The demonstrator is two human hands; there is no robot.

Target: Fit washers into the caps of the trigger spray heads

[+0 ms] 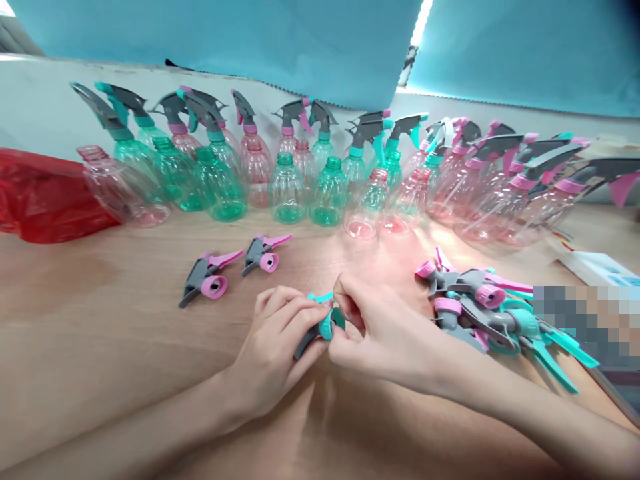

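Observation:
My left hand point(280, 330) is closed around a grey and teal trigger spray head point(326, 327) above the middle of the table. The collar of this spray head faces me. My right hand point(383, 333) has its fingers curled in a pinch at the teal collar and trigger. Its fingertips partly hide that side, so any small part between them cannot be made out. Left of my hands, two grey and pink spray heads, a nearer one point(200, 280) and a farther one point(257, 257), lie apart on the wooden table point(125, 320).
A pile of pink and teal spray heads point(465, 310) lies at the right. Along the back stand rows of clear pink and green bottles point(327, 197), several with spray heads fitted, others with bare necks. A red plastic bag point(45, 197) sits at the left.

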